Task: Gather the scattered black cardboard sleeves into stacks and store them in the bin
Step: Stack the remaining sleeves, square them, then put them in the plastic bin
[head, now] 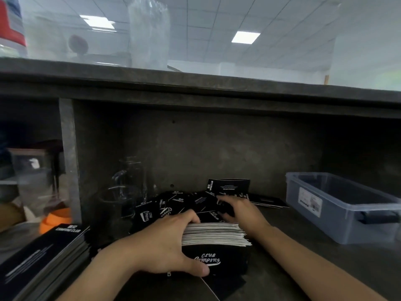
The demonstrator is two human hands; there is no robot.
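Dark shelf (364, 261), looks mid-gather: left hand (160, 246) clamps stack (214, 233) left of bin (338, 218), right hand (243, 211) on loose sleeves (171, 203), grip unclear; next probably needs pinching more onto stack.

Matt black card, see-through plastic, dull grey shelf

The sleeves (173, 205) are black cardboard, matt-faced with white print; the stack (214, 233) shows pale, raw paper edges. The bin (338, 192) is smooth, translucent grey-blue plastic, with a white paper label (310, 202) on its wall. The shelf (293, 246) is dull, mottled grey and slightly rough, like concrete, though the material is not certain. The jug (130, 177) is clear, glossy glass.
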